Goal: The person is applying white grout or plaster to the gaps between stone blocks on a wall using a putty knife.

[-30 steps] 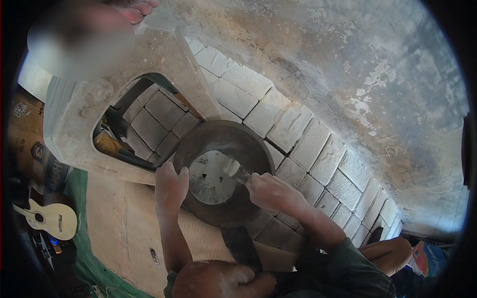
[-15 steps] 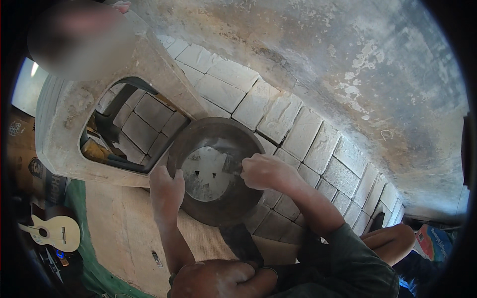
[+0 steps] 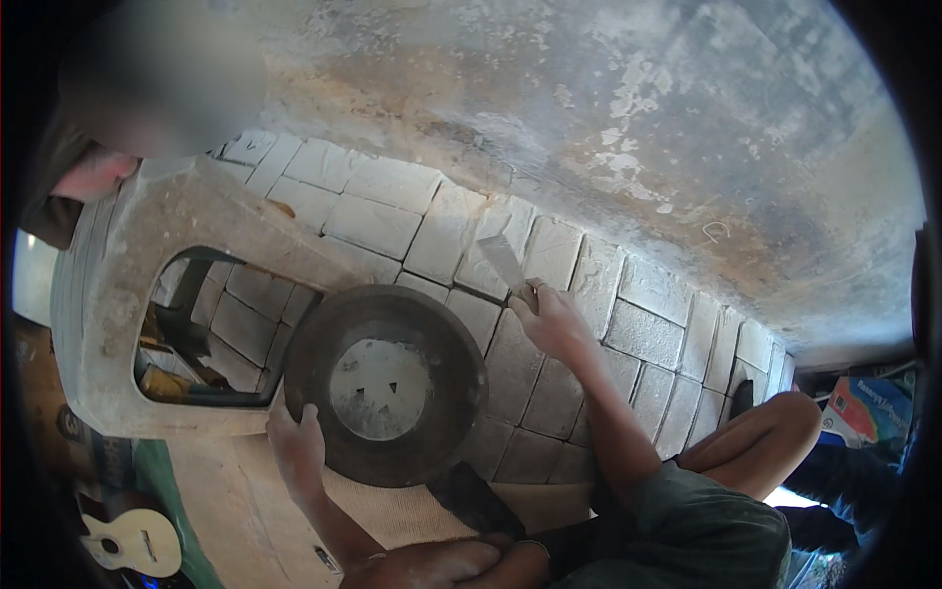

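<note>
- A round, dark basin (image 3: 453, 393) sits on the floor, where the block paving (image 3: 512, 371) meets the near edge of a tan mat (image 3: 221, 491), beside a pale frame (image 3: 106, 280) with a window-shaped opening
- The left hand (image 3: 297, 450) is at the basin's lower left rim, thumb on the inside; its grip appears clamped on that rim, though most of the fingers are hidden
- The right hand (image 3: 557, 326) has its grip closed around the handle of a flat scraper (image 3: 501, 259), the blade pointing up and left, out of the basin and over the paving towards the floor's wall-side edge
- Done, as far as shows: the pale material (image 3: 378, 368) lies mostly across the basin's round bottom, while the sloping sides look largely dark
- Left, in my judgement: the work seems only partway along, since that pale layer covers much of the bottom, broken by small dark triangular marks
- Whether the material is wet, dry or fully mixed cannot be told
</note>
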Demonstrator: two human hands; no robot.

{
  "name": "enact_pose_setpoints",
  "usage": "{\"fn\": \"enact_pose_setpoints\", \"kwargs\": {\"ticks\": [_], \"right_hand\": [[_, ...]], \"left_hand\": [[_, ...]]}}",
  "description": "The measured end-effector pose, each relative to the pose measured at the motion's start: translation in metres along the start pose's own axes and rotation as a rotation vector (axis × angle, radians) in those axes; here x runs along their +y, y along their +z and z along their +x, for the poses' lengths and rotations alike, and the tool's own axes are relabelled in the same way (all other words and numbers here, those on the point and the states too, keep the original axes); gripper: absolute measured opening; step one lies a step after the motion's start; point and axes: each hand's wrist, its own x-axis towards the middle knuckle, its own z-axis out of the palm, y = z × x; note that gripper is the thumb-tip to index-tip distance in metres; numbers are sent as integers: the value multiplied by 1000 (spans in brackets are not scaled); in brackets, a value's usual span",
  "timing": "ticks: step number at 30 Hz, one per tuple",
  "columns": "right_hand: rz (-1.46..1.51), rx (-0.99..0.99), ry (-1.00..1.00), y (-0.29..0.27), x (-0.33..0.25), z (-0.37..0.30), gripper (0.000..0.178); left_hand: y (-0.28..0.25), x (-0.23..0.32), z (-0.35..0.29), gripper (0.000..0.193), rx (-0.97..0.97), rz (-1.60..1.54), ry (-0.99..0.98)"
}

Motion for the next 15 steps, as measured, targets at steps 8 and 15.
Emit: {"fn": "enact_pose_setpoints", "kwargs": {"ticks": [8,15], "right_hand": [[55,252,28,102,71,35,38],[-53,63,148,131,62,53,58]], "left_hand": [[3,-3,0,50,-29,31,-27],[4,-10,6,47,-22,30,-43]]}}
